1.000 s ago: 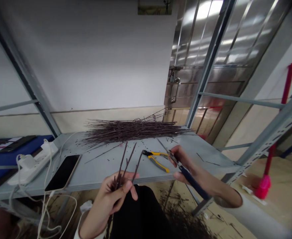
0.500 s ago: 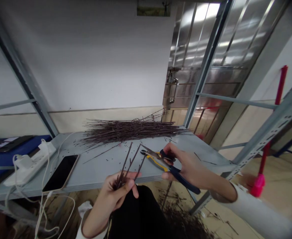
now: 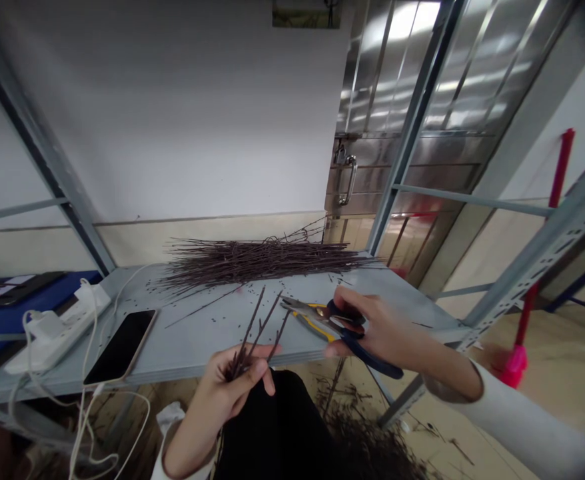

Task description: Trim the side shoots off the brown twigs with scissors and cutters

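Scissors now sit further left than a second ago, tips just beside the upper ends of the twigs instead of off to the right. Left hand barely shifts. It pinches the lower part of the twigs between thumb and fingers, just in front of the desk edge; the upper ends fan out, probably to keep each one reachable on its own. Right hand is wrapped around the scissors handles, pointing them across toward the left hand, which looks like a lineup at twig height. Contact with a twig: can't tell. Yellow-handled pliers lie behind the scissors on the desk, partly covered, not held; likely parked there for quick reach. Floor debris lies below the front edge, mostly loose dark bits. Phone is at the left front, cable plugged in, presumably placed there to stay near the power strip. Big twig bundle lies lengthwise along the back of the desk, likely so the front stays workable. Steel door stands beyond, right side.
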Demonstrator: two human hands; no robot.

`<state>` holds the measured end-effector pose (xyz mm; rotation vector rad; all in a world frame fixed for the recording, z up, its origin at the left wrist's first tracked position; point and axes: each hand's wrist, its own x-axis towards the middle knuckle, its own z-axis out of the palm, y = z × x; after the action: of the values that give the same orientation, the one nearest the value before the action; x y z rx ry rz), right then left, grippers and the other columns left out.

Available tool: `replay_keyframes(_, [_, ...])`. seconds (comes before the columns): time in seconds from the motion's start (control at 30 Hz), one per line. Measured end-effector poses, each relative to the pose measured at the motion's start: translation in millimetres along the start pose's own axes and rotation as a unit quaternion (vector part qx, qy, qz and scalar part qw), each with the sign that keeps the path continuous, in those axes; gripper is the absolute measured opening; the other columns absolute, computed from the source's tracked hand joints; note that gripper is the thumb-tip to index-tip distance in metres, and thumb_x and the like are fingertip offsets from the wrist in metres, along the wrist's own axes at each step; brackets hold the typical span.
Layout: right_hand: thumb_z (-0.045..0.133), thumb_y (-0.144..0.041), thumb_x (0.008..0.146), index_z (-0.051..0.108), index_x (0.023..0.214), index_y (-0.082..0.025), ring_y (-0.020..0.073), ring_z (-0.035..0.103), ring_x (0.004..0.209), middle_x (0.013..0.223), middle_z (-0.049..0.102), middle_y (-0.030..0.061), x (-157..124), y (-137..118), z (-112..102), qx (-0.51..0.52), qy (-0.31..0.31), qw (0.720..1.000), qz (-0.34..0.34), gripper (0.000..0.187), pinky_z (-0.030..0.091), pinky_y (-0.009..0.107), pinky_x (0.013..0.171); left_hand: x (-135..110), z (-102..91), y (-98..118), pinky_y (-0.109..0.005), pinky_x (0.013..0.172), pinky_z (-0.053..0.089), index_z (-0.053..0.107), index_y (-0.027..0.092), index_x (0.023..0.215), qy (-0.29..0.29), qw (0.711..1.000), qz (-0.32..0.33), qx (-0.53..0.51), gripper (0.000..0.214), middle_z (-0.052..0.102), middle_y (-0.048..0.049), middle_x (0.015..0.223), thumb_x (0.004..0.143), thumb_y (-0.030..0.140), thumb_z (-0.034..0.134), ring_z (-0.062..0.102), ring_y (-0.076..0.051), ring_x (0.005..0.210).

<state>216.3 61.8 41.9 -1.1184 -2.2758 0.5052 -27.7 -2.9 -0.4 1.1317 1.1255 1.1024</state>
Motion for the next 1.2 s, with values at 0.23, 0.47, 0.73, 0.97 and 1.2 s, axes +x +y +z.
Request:
replay_keyframes(0.23, [0.066,-0.069,0.065,0.031,0.062,-0.024,0.0108,0.03,0.047,0.05,0.034,-0.0078,-3,6,2,-0.001,0.009,1.0,0.017,0.058,0.024,0.024,0.044,-3,-0.9,1,-0.022,0.039,0.009,0.073,0.014,0.093,0.002,1.0,0.004,0.004,0.039,0.065,-0.0006,0.057,0.071,0.046,0.072,0.021,-0.001,0.033])
replay_keyframes(0.47, [0.063,-0.066,0.069,0.035,0.066,-0.024,0.0113,0.033,0.051,0.053,0.037,-0.0076,-5,31,9,0.054,0.022,0.996,0.067,0.05,0.027,0.024,0.045,-3,-1.2,3,-0.021,0.036,0.019,0.072,0.016,0.084,0.012,1.0,0.007,0.002,0.037,0.063,0.0005,0.054,0.068,0.048,0.074,0.021,-0.001,0.031])
replay_keyframes(0.73, [0.051,-0.066,0.079,0.036,0.082,-0.024,0.0145,0.04,0.057,0.067,0.042,-0.0039,-14,24,12,0.046,0.012,0.999,-0.012,0.045,0.035,0.027,0.052,-4,-1.5,2,-0.021,0.039,0.014,0.072,0.014,0.09,-0.001,1.0,0.004,-0.004,0.043,0.063,0.0004,0.055,0.068,0.052,0.073,0.021,0.0,0.032])
replay_keyframes(0.97, [0.05,-0.068,0.08,0.035,0.085,-0.023,0.0147,0.043,0.06,0.07,0.047,-0.0028,-16,12,13,0.032,-0.028,0.998,-0.042,0.048,0.036,0.026,0.054,-3,0.4,4,-0.023,0.04,0.006,0.072,0.013,0.092,-0.006,1.0,-0.005,-0.004,0.045,0.062,0.001,0.054,0.067,0.051,0.074,0.019,0.0,0.032])
replay_keyframes(1.2, [0.051,-0.073,0.077,0.035,0.082,-0.023,0.014,0.041,0.058,0.067,0.046,-0.0031,-13,6,14,0.052,-0.033,0.997,-0.042,0.052,0.033,0.025,0.052,-2,2.8,5,-0.022,0.039,0.005,0.072,0.012,0.094,-0.009,1.0,-0.008,-0.005,0.051,0.062,0.0009,0.053,0.064,0.053,0.075,0.019,0.0,0.032])
